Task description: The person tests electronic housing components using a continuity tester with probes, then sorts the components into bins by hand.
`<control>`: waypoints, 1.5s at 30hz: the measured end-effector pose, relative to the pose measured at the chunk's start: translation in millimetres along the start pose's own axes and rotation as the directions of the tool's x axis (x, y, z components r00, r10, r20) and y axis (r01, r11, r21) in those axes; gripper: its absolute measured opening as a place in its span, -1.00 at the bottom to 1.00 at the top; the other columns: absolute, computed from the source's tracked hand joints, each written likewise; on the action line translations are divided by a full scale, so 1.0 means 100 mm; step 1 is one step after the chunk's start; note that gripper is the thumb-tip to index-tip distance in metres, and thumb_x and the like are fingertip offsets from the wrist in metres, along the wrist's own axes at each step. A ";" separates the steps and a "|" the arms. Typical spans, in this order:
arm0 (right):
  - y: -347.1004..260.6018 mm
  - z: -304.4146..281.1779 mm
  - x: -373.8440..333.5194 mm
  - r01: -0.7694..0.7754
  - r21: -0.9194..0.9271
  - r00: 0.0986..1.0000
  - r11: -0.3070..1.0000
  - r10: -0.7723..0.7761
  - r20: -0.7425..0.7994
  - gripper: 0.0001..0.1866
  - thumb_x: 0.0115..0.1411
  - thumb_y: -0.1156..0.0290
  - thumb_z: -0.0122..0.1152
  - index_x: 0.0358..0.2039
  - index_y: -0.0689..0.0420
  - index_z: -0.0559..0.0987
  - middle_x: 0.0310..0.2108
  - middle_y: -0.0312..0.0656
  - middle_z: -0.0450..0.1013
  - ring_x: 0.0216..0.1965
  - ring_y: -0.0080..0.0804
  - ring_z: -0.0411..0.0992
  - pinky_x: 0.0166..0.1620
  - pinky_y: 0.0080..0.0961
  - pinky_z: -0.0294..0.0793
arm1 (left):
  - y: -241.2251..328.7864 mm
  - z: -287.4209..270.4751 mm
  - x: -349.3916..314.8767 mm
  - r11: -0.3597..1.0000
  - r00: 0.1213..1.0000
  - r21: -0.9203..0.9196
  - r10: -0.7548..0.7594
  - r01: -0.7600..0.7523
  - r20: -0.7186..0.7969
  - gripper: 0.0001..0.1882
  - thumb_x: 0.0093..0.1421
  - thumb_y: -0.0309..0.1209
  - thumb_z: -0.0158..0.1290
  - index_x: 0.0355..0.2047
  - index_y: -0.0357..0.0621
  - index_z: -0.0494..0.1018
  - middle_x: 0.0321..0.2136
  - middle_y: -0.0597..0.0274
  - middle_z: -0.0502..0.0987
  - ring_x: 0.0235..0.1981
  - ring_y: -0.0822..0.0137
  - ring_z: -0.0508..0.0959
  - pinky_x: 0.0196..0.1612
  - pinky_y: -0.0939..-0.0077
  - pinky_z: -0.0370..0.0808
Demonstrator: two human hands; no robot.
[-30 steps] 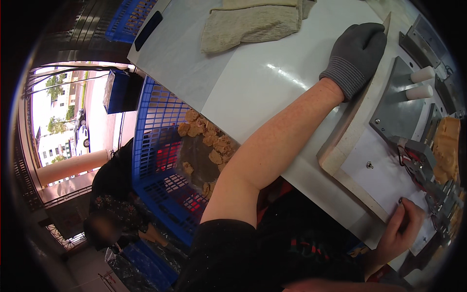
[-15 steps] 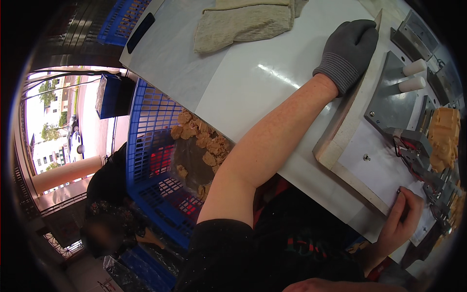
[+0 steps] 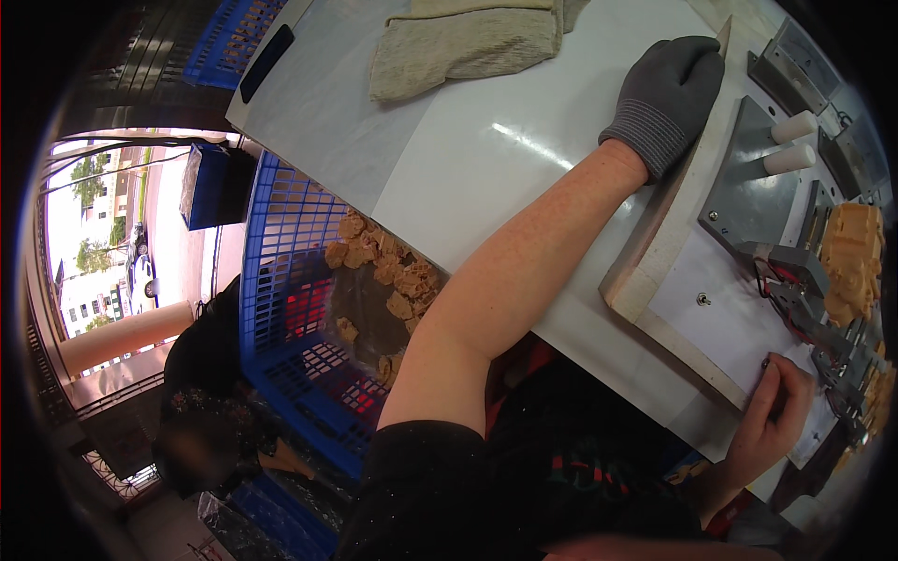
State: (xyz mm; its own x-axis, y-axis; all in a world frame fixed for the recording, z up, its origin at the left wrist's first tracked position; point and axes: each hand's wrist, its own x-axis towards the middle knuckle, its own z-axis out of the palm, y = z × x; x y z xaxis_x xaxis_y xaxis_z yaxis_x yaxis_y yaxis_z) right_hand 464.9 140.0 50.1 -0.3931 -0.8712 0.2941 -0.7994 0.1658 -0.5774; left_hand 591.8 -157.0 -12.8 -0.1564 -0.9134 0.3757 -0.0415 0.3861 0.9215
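Observation:
My left hand (image 3: pixel 666 101), in a grey knitted glove, lies with curled fingers against the far end of the pale board (image 3: pixel 625 280). Whatever its fingers hold, if anything, is hidden. At the lower right my bare right hand (image 3: pixel 774 421) pinches a small dark-tipped toggle switch (image 3: pixel 768 363) between thumb and forefinger. Another metal toggle switch (image 3: pixel 703 299) sits on the same white panel, to the left of that hand. Beyond the right hand stands a metal fixture (image 3: pixel 795 271) with wires, beside tan moulded pieces (image 3: pixel 849 262).
Two white pegs (image 3: pixel 790 161) stick out of a grey plate (image 3: pixel 748 187). A folded beige cloth (image 3: pixel 468 56) lies on the white table (image 3: pixel 505 187). A blue crate (image 3: pixel 281 262) with several tan lumps (image 3: pixel 398 271) stands left of my left arm. Another person (image 3: pixel 210 411) bends at the lower left.

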 end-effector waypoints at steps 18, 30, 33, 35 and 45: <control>0.04 0.00 0.09 0.030 -0.018 0.999 0.999 -0.030 -0.023 -0.89 0.28 0.60 0.23 -0.18 0.28 0.61 -0.30 -0.19 0.48 -0.31 -0.41 0.41 -0.25 -0.53 0.35 | -0.01 0.06 0.08 1.000 1.000 0.010 0.010 -0.010 0.001 -0.60 0.31 -0.16 0.00 -0.06 -0.17 0.61 -0.17 -0.14 0.62 -0.09 -0.08 0.61 0.08 0.14 0.51; 0.10 -0.02 0.11 0.111 -0.033 0.993 0.993 -0.112 -0.038 -0.86 0.27 0.62 0.25 -0.16 0.25 0.62 -0.31 -0.19 0.48 -0.33 -0.44 0.40 -0.31 -0.55 0.33 | 0.01 0.10 0.09 0.999 0.999 0.009 -0.033 0.033 0.015 -0.59 0.31 -0.14 0.00 -0.04 -0.16 0.61 -0.14 -0.12 0.62 -0.05 -0.07 0.60 0.11 0.15 0.49; 0.10 -0.02 0.10 0.074 -0.017 0.997 0.997 -0.075 -0.018 -0.86 0.27 0.62 0.24 -0.15 0.25 0.62 -0.31 -0.19 0.46 -0.32 -0.44 0.40 -0.31 -0.56 0.33 | -0.01 0.09 0.10 1.000 1.000 0.020 -0.021 0.021 0.014 -0.59 0.31 -0.14 0.00 -0.04 -0.16 0.61 -0.13 -0.12 0.61 -0.06 -0.07 0.60 0.11 0.15 0.49; 0.08 -0.02 0.11 0.084 -0.026 0.996 0.996 -0.085 -0.019 -0.86 0.27 0.62 0.25 -0.15 0.25 0.62 -0.31 -0.19 0.46 -0.33 -0.44 0.40 -0.31 -0.56 0.33 | -0.01 0.09 0.10 1.000 1.000 0.023 -0.002 0.002 0.010 -0.60 0.31 -0.14 0.01 -0.04 -0.16 0.61 -0.14 -0.12 0.61 -0.06 -0.07 0.60 0.11 0.15 0.49; 0.01 0.01 0.17 0.070 -0.014 0.996 0.997 -0.070 -0.049 -0.79 0.04 0.60 0.47 -0.27 0.17 0.68 -0.42 -0.21 0.51 -0.43 -0.36 0.45 -0.40 -0.48 0.38 | -0.06 0.00 0.13 0.998 0.989 -0.016 -0.059 0.061 0.134 -0.56 0.44 -0.24 -0.02 0.15 -0.33 0.48 0.04 0.02 0.59 0.07 0.27 0.55 0.19 0.42 0.44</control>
State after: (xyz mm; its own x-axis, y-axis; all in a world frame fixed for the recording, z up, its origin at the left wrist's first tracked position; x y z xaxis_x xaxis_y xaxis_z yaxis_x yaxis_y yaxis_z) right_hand 457.9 124.5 53.9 -0.3576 -0.8572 0.3706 -0.8311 0.1112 -0.5449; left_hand 589.6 -171.5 -13.8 -0.2846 -0.9090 0.3045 -0.0354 0.3274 0.9442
